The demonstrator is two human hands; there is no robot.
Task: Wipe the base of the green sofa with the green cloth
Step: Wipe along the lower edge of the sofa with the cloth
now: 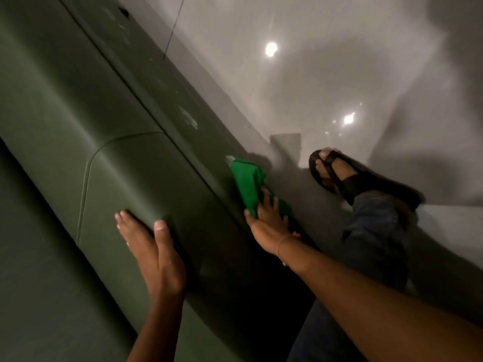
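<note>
The dark green sofa [78, 113] fills the left half of the tilted head view. Its base [167, 105] runs as a band along the floor, with pale smudges on it. A bright green cloth [247, 182] lies flat against the base near the floor. My right hand [266, 223] presses on the cloth's lower end, fingers spread over it. My left hand [154, 246] rests flat on the seat cushion's front face, fingers apart and nothing in it.
A glossy grey floor [300, 87] spreads to the right, with bright light reflections. My foot in a black sandal [339, 173] and a leg in blue jeans [371, 231] lie on the floor right of the cloth.
</note>
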